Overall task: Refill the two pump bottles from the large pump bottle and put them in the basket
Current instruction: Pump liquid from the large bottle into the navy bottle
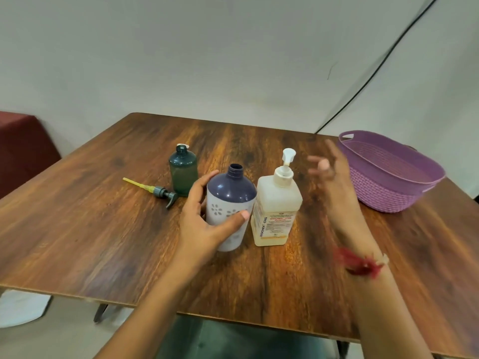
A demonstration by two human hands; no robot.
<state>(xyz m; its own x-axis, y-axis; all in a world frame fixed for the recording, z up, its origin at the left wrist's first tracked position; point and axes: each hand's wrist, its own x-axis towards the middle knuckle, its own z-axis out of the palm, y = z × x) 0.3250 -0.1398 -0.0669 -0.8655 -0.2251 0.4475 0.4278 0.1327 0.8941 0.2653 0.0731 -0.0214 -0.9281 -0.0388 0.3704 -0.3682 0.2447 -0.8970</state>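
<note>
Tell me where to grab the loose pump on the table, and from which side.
Pinch the grey collar of the pump from above, across its width. It lies flat on the table, its yellow tube pointing left. The collar is its thickest part, and the green bottle stands close beside.

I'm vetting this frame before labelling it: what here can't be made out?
All in the head view:
- Right hand: motion blur smears the fingers, so its grip is unreadable.
- Navy-and-white bottle, held by the left hand: its opaque wall hides the fill level.
- Large pump bottle: the label's fine print is too small to read.
- White object: mostly hidden behind the green bottle.
</note>
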